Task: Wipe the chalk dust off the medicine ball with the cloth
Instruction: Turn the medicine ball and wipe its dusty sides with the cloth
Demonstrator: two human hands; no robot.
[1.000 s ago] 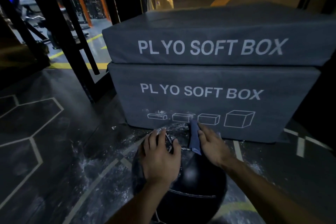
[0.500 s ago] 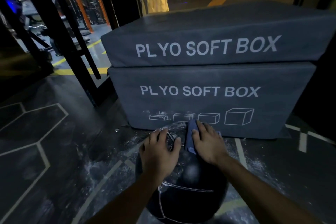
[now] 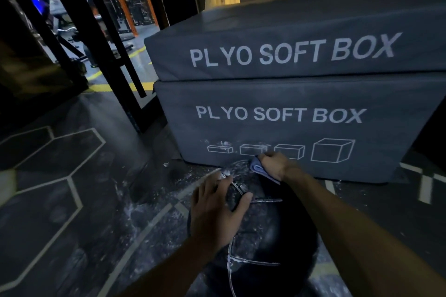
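Wiping the ball's (image 3: 265,236) far side.
Right hand (image 3: 274,161) pinches cloth (image 3: 259,169); left hand (image 3: 217,210), spread, steadies; next, dusty seams.

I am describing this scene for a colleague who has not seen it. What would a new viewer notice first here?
First come the two stacked grey plyo soft boxes with large white lettering, filling the upper right. Below them, a black medicine ball sits on the dark floor amid scattered white chalk dust. The left hand rests flat on the ball while the right hand grips a blue cloth at its far side.
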